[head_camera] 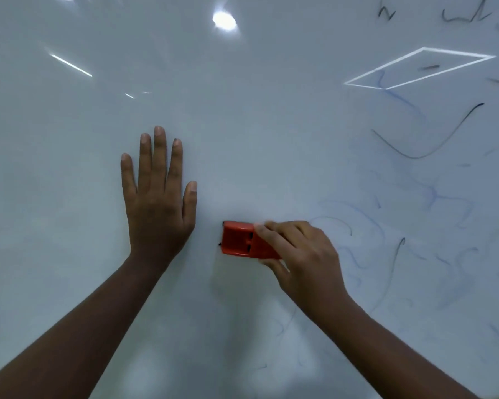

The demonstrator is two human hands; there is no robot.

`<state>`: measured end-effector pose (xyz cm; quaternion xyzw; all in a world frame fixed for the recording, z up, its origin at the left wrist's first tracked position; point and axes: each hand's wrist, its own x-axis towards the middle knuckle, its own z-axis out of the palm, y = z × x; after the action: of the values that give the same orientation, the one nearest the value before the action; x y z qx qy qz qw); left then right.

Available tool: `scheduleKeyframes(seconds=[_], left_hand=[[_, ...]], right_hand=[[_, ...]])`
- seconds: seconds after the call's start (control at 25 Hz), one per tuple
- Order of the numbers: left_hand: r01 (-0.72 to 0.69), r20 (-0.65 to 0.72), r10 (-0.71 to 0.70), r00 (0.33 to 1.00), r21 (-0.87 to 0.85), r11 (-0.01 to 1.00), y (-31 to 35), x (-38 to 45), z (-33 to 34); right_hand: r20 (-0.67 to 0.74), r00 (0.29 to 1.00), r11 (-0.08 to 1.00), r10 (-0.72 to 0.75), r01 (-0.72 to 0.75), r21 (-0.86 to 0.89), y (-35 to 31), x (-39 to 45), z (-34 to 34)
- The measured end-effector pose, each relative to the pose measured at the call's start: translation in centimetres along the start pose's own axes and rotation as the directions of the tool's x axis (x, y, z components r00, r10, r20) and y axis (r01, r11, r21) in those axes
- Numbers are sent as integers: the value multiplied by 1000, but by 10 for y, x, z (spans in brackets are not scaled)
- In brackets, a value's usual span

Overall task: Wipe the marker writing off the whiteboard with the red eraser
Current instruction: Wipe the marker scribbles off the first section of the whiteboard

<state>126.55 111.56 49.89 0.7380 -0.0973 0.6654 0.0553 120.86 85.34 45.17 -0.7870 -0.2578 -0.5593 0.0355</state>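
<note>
Left hand (156, 203) laid flat on the whiteboard (257, 125), fingers straight and slightly spread, holding nothing, just left of the red eraser (239, 240). Right hand (303, 254) gripping the right end of the red eraser, fingers curled over its top edge and thumb under its lower edge, the eraser apparently pressed against the board, though contact blurred. Marker writing (427, 136) as dark curved strokes and faint blue smears right of and above the eraser; bright ceiling-light reflections (224, 21) far above it.
</note>
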Motion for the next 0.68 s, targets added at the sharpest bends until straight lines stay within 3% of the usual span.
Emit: scheduleKeyframes(seconds=[0.08,0.2,0.32,0.48,0.6,0.68], left_hand=[[-6,4,6,1000,-3,1000,-1,-11,0],[-14,3,14,1000,-13,1000,-1,-24,2],[-29,6,29,1000,-8,1000,-1,-32,2],[-11,26,11,1000,-10,1000,3,-50,2],[2,31,-2,1000,-6,1000,6,-58,3],[4,34,-4,999,-13,1000,5,-58,3]], right_hand=[[0,998,998,62,-62,7,8,1,-6],[-61,961,962,271,-268,59,29,12,-23],[-103,873,873,476,-456,174,59,13,-36],[-120,709,680,695,-595,429,64,-14,-33],[-98,662,613,743,-615,496,48,-23,-22],[-125,696,666,707,-595,451,37,-21,-15]])
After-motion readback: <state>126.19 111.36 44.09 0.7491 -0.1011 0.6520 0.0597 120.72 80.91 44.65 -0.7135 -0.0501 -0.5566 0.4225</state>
